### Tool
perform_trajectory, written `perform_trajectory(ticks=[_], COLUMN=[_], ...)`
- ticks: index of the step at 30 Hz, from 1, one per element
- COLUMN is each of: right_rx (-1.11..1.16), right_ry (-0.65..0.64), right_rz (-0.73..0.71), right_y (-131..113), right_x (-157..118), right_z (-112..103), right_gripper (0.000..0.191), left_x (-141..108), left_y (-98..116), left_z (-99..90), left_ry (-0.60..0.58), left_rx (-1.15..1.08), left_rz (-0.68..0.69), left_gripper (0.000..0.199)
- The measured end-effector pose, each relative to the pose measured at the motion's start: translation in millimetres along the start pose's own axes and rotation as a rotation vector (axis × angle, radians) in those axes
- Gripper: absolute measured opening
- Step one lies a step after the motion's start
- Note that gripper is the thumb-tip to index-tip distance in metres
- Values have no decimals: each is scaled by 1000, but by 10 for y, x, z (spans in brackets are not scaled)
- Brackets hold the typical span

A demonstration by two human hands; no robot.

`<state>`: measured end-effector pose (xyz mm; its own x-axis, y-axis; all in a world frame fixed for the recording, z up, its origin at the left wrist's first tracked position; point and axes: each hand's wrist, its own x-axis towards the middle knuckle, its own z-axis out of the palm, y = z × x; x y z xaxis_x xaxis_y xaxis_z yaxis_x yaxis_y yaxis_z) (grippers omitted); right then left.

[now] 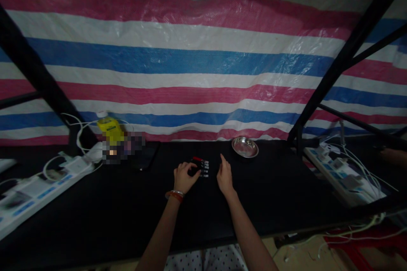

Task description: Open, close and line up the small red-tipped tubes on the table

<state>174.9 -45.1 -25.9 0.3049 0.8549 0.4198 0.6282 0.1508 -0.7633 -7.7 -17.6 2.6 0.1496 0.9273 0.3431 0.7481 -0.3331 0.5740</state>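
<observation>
Four or five small, slim pieces with silver-coloured ends point(204, 171) lie on the black desk point(270, 203), one behind another in a short, close row. The rearmost has a bright red body; the others look dark, and blur hides the exact count. The row sits between the two hands, nearer the desk's far edge than its near edge.

Left hand point(183, 178): at the left side of the row, thumb and index finger curved round a gap, tips at the pieces. Cannot tell whether they pinch one or only touch. Right hand point(225, 178): just right of the row, fingers extended and nearly together, thumb side toward the pieces, no piece seen in its grasp.

Progress, as judged: the pieces are already grouped, silver ends roughly level and pointing right. Spacing looks slightly uneven. Any straightening left over is too fine to judge at this blur.

Round, shallow, shiny metal dish point(244, 147): beside the far edge, beyond the right hand, apart from the row; no piece visible in it. Toward the far left corner: yellow bottle with a white cap point(111, 130), dark flat rectangular object point(151, 156) near the far edge.
</observation>
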Motion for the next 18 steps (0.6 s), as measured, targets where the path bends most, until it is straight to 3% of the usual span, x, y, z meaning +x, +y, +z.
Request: perform_trajectory(ticks=[8, 18], right_rx=[25, -70], right_ry=[104, 68], right_rz=[-82, -65], right_y=[131, 80], right_x=[33, 16], right_z=[51, 9], right_gripper=[43, 31], left_x=[51, 57], left_y=[-135, -217], left_z=[-74, -8], left_ry=[-241, -209], left_rx=[-76, -86], left_rz=[-26, 11], left_gripper=[43, 36])
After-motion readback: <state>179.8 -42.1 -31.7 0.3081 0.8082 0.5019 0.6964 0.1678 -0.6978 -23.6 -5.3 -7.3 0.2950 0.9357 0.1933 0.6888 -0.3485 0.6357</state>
